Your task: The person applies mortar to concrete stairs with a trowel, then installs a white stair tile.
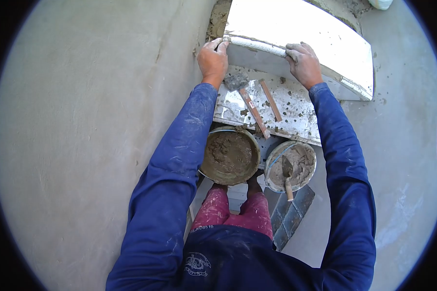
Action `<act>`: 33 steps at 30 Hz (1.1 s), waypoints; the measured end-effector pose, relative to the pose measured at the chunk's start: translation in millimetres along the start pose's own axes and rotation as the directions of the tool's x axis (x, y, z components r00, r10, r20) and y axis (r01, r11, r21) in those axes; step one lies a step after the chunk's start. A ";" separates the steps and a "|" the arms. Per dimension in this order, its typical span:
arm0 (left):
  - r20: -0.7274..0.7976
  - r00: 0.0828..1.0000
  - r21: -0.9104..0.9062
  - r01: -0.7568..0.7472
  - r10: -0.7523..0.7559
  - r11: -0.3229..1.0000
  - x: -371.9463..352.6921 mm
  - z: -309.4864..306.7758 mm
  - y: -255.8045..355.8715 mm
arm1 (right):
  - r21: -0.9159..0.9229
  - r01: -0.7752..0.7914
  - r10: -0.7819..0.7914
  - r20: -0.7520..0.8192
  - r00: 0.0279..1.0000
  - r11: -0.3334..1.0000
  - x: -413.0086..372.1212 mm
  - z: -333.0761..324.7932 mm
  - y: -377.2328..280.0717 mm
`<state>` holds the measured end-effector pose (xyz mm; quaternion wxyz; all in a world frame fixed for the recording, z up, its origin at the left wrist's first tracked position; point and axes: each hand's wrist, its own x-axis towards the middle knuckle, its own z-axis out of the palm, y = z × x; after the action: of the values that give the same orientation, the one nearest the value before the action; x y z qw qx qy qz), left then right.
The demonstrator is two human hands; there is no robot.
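A curved white slab (301, 34) forms the top of a step, its front edge facing me. At the left end of that edge, my left hand (212, 60) is closed with thumb and fingers on the rim. My right hand (303, 63) grips the same edge further right, fingers bent over the top. Below the slab, a mallet (250, 104) with a dirty dark head and a wooden strip (270, 100) lie on the lower white step (296, 114), which is spattered with mortar bits.
Nearer me stand a large bucket of brown mortar (229, 155) and a smaller bucket of paler mix (303, 165) with a trowel (288, 177) in it. Dark grey tiles (294, 213) lie beside my legs. A plastered wall (92, 121) rises at the left.
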<state>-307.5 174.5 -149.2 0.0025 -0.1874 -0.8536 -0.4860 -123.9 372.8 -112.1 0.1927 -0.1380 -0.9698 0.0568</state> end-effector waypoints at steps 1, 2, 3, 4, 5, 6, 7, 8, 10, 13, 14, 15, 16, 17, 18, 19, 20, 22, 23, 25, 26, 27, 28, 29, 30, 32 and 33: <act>-0.007 1.000 0.000 0.010 -0.010 1.000 0.9 -0.2 -0.3 | -0.003 0.006 -0.007 -0.008 1.000 1.000 -0.8 1.3 0.5; 0.024 0.998 -0.030 0.050 -0.049 0.998 2.6 -1.1 -0.9 | -0.006 0.013 -0.013 -0.017 1.000 1.000 -0.4 2.2 1.0; 0.056 0.995 -0.059 0.090 -0.087 0.994 5.3 -2.4 -0.2 | -0.002 0.011 -0.011 -0.009 1.000 1.000 0.3 1.8 1.1; 0.089 0.988 -0.086 0.131 -0.123 0.988 7.1 -3.9 0.5 | 0.003 0.009 -0.009 0.000 1.000 1.000 0.9 1.2 1.3; 0.093 0.988 -0.078 0.131 -0.124 0.988 7.9 -5.0 0.3 | 0.009 0.007 -0.007 0.010 1.000 1.000 1.2 1.0 1.1; 0.098 0.987 -0.069 0.132 -0.125 0.989 9.0 -4.8 -1.5 | 0.009 0.016 -0.016 0.003 1.000 1.000 1.6 0.9 0.9; 0.105 0.987 -0.061 0.131 -0.125 0.989 9.8 -4.1 -3.0 | 0.007 0.024 -0.024 -0.004 1.000 1.000 2.3 0.3 1.3; 0.100 0.989 -0.063 0.119 -0.112 0.991 9.9 -3.1 -4.6 | 0.004 0.031 -0.031 -0.010 0.999 0.999 2.5 -0.1 1.9; 0.086 0.992 -0.070 0.093 -0.087 0.993 9.6 -2.5 -6.4 | -0.003 0.036 -0.036 -0.004 0.999 0.999 3.3 -0.7 2.7; 0.108 0.990 -0.041 0.100 -0.095 0.994 7.5 -4.5 -2.9 | 0.006 0.036 -0.036 0.001 0.999 0.999 2.7 -1.5 1.0; 0.032 0.999 0.038 -0.038 0.037 0.999 5.0 -2.8 -0.6 | 0.010 0.035 -0.035 0.001 0.999 0.999 3.0 -2.0 1.4; -0.033 0.984 0.125 -0.168 0.174 0.978 0.4 0.4 2.0 | 0.009 0.033 -0.033 0.002 0.999 0.999 3.5 -2.1 2.3; -0.085 0.947 0.219 -0.287 0.311 0.933 -2.6 3.4 3.5 | 0.008 0.030 -0.030 0.004 1.000 1.000 3.6 -1.3 2.8; -0.019 0.922 0.214 -0.373 0.386 0.903 -2.6 5.5 3.6 | 0.008 0.023 -0.023 0.007 1.000 1.000 2.1 -0.2 2.9; 0.044 0.891 0.258 -0.446 0.451 0.857 0.2 5.0 10.5 | 0.013 0.029 -0.029 -0.005 1.000 1.000 0.7 0.1 3.4; 0.110 0.855 0.296 -0.515 0.507 0.804 5.1 4.7 17.4 | 0.019 0.035 -0.034 -0.016 0.999 0.999 0.4 0.3 4.1; 0.179 0.811 0.329 -0.583 0.556 0.743 9.3 5.3 20.8 | 0.027 0.040 -0.040 -0.027 0.999 0.999 0.0 0.9 4.3; 0.289 0.790 0.310 -0.611 0.540 0.728 19.4 5.9 21.8 | 0.036 0.022 -0.022 -0.024 0.999 0.999 -0.4 1.2 3.3; 0.341 0.785 0.307 -0.613 0.518 0.728 23.4 4.4 22.5 | 0.040 0.014 -0.013 -0.024 1.000 0.999 -0.9 1.5 2.8; 0.421 0.772 0.310 -0.615 0.475 0.725 33.2 2.1 28.6 | 0.038 0.000 0.000 -0.012 1.000 0.999 -0.9 4.2 4.6; 0.454 0.766 0.314 -0.615 0.454 0.724 37.3 1.8 32.4 | 0.036 -0.007 0.008 -0.007 1.000 0.999 -1.5 5.2 5.6; 0.487 0.760 0.317 -0.612 0.430 0.724 38.8 1.3 35.1 | 0.033 -0.005 0.006 -0.006 1.000 0.999 -2.7 5.6 5.4; 0.502 0.765 0.331 -0.602 0.404 0.727 39.1 0.5 38.1 | 0.030 -0.001 0.001 -0.006 1.000 1.000 -2.9 5.3 5.6; 0.515 0.768 0.344 -0.592 0.380 0.729 39.9 0.0 41.7 | 0.026 0.004 -0.004 -0.008 1.000 1.000 -2.2 5.1 6.8; 0.529 0.771 0.358 -0.582 0.355 0.730 39.8 -1.1 45.4 | 0.025 0.010 -0.010 -0.020 1.000 1.000 -3.0 6.4 8.3; 0.552 0.753 0.369 -0.605 0.358 0.705 38.8 -3.9 51.1 | 0.024 0.022 -0.021 -0.043 0.999 0.999 -4.0 9.8 10.6; 0.564 0.745 0.375 -0.616 0.358 0.693 39.0 -4.7 52.8 | 0.029 0.020 -0.019 -0.042 0.999 0.999 -3.1 9.5 10.5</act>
<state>-327.6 207.1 -95.7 -0.0086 -0.5114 -0.8462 -0.1492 -122.2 381.4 -123.7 0.2153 -0.1269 -0.9660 0.0666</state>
